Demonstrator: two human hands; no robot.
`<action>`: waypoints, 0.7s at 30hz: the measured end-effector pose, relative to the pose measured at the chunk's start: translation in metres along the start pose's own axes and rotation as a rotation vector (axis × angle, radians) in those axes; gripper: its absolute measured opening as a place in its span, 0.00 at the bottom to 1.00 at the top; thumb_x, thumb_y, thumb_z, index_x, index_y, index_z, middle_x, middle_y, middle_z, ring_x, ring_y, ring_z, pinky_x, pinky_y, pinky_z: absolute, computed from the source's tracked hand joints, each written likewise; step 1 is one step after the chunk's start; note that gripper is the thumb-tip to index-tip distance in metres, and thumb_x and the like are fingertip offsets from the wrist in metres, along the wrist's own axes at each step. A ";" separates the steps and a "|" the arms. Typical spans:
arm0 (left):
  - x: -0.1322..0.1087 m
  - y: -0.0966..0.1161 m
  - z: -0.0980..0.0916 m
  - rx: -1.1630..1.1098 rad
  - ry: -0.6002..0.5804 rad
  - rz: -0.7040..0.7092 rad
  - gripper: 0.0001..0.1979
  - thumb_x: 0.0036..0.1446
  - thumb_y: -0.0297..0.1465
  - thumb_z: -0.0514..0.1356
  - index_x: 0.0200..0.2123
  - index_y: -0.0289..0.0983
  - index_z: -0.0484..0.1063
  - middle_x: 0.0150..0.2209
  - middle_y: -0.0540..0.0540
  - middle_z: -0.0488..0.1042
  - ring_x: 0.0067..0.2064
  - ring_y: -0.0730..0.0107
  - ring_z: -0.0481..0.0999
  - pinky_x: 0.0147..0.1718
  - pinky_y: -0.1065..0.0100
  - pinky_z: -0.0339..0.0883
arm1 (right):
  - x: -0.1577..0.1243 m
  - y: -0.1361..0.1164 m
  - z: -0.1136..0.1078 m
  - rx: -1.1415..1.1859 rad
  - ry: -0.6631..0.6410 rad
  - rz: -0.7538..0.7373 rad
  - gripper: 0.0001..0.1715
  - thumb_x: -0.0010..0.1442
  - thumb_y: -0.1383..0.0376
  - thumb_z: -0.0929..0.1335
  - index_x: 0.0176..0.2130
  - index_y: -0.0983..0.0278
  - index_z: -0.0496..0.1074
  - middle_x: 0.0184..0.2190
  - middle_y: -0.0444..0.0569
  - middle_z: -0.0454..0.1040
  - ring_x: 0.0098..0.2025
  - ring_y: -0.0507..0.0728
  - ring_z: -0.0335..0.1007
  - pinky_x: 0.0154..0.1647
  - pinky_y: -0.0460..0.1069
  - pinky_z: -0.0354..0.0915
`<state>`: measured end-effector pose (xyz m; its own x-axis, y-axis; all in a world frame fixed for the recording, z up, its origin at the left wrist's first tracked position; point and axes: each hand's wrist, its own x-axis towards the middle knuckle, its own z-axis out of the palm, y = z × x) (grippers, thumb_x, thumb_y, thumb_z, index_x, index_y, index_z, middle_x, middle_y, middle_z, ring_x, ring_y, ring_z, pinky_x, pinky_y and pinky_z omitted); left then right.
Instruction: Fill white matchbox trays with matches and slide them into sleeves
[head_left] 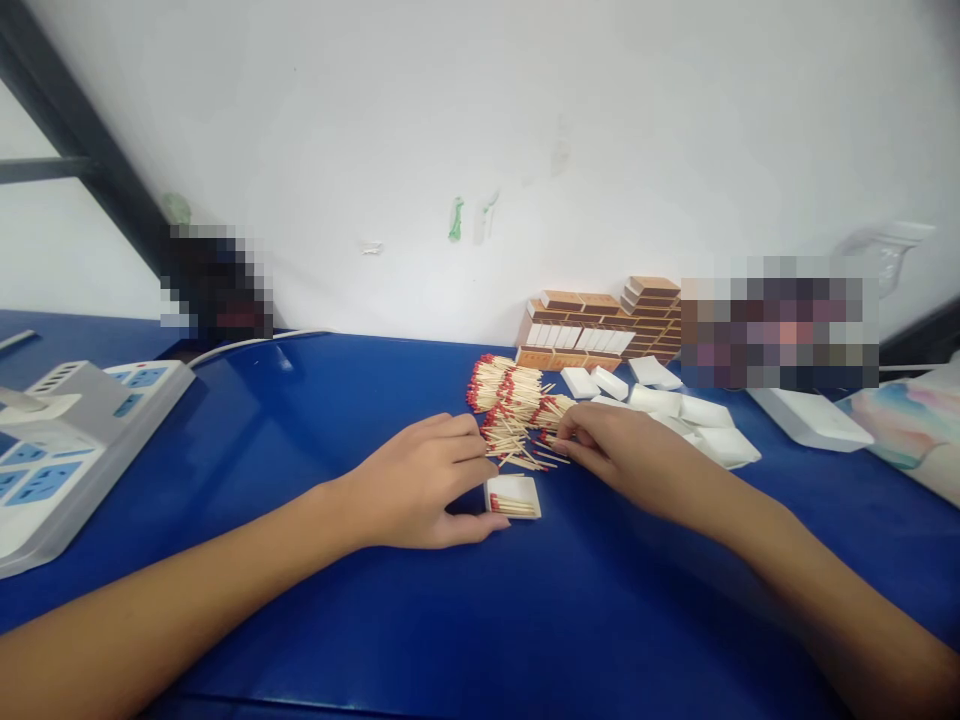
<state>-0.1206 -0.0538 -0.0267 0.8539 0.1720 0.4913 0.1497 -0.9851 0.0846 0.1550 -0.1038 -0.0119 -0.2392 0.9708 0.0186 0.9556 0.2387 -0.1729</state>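
Note:
A small white matchbox tray [531, 485] lies on the blue table with several red-tipped matches along its near side. My left hand [427, 480] grips it from the left, thumb at the near edge and fingers at the far edge. Just beyond is a big heap of loose matches [510, 395], heads mostly to the left. At the heap's right edge my right hand [619, 440] has its fingertips pinched on a match [549, 454]; whether it holds more than one is hidden by the fingers. Several white trays [660, 402] lie jumbled behind the right hand.
Stacked brown matchboxes [600, 330] stand against the white wall. A white power strip [97, 450] with blue sockets sits on the left of the blue table [480, 620], its cable running back. A white box [814, 420] and a colourful printed item [911, 425] lie on the right.

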 end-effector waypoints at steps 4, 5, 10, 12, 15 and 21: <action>0.000 0.000 0.000 -0.005 0.001 0.001 0.16 0.65 0.42 0.63 0.41 0.33 0.78 0.32 0.43 0.76 0.38 0.61 0.73 0.39 0.61 0.68 | 0.000 -0.002 0.000 0.022 0.009 -0.021 0.11 0.71 0.62 0.64 0.36 0.61 0.72 0.34 0.50 0.77 0.32 0.57 0.70 0.31 0.50 0.59; 0.000 -0.001 0.000 -0.004 0.002 -0.001 0.16 0.66 0.42 0.63 0.41 0.34 0.78 0.32 0.43 0.76 0.38 0.61 0.73 0.39 0.61 0.68 | 0.000 -0.002 0.000 0.029 0.013 -0.024 0.11 0.70 0.62 0.65 0.36 0.61 0.72 0.34 0.50 0.77 0.32 0.56 0.70 0.31 0.50 0.59; 0.000 -0.001 0.000 -0.001 -0.001 -0.008 0.16 0.65 0.43 0.63 0.41 0.34 0.78 0.32 0.43 0.76 0.38 0.61 0.73 0.39 0.61 0.68 | 0.000 -0.002 -0.001 0.029 -0.005 -0.023 0.12 0.71 0.61 0.64 0.36 0.61 0.72 0.33 0.50 0.77 0.31 0.56 0.69 0.30 0.50 0.59; 0.000 -0.001 0.001 -0.002 0.000 -0.004 0.16 0.65 0.42 0.63 0.41 0.33 0.78 0.32 0.43 0.76 0.38 0.61 0.73 0.39 0.61 0.68 | 0.000 -0.003 -0.001 0.026 -0.021 -0.012 0.12 0.71 0.61 0.64 0.36 0.61 0.72 0.33 0.49 0.76 0.32 0.57 0.69 0.31 0.50 0.59; 0.000 -0.001 0.001 -0.002 0.005 0.002 0.16 0.65 0.42 0.63 0.40 0.33 0.78 0.32 0.43 0.76 0.38 0.61 0.73 0.39 0.61 0.68 | 0.000 -0.003 -0.001 0.026 -0.035 0.003 0.12 0.71 0.61 0.64 0.36 0.61 0.71 0.33 0.49 0.76 0.32 0.57 0.69 0.31 0.50 0.59; 0.000 -0.001 0.000 -0.003 0.012 -0.002 0.16 0.65 0.42 0.63 0.40 0.33 0.79 0.32 0.43 0.77 0.38 0.62 0.73 0.39 0.61 0.68 | -0.001 -0.003 0.002 0.029 -0.040 -0.002 0.12 0.72 0.61 0.64 0.35 0.60 0.69 0.33 0.49 0.76 0.32 0.57 0.69 0.32 0.50 0.58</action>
<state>-0.1204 -0.0523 -0.0267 0.8474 0.1740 0.5015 0.1499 -0.9847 0.0885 0.1521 -0.1054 -0.0129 -0.2485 0.9684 -0.0206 0.9498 0.2394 -0.2015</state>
